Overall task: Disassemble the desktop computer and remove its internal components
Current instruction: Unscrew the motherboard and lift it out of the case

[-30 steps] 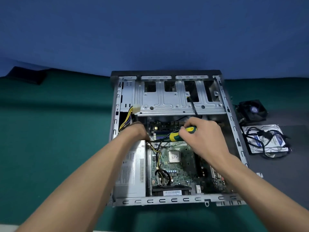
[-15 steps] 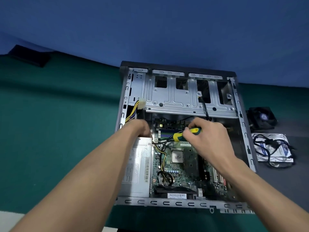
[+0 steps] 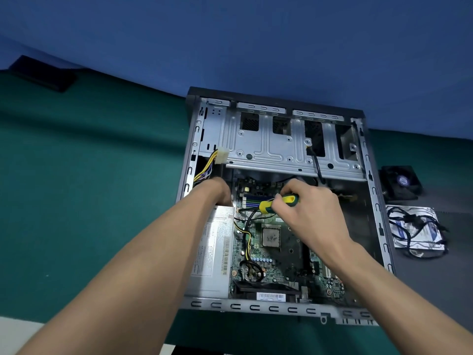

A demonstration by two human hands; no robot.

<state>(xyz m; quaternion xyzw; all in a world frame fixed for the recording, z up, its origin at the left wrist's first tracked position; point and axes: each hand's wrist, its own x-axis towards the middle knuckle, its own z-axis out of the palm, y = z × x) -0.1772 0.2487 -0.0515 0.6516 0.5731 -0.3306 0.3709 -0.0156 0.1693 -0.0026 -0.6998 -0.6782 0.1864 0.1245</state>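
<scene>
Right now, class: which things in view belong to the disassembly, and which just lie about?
In use: computer case, motherboard, power supply, screwdriver, right hand, left hand.

Lying about: fan, hard drive with cables, black object.

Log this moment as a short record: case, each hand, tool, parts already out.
case: open computer case lying flat on green table
right hand: right hand grips yellow-green screwdriver over motherboard
left hand: left hand reaches in at the far end of the power supply; fingers hidden
still inside: motherboard, power supply, CPU exposed
already out: fan and hard drive with black cables, on the table right of the case
</scene>
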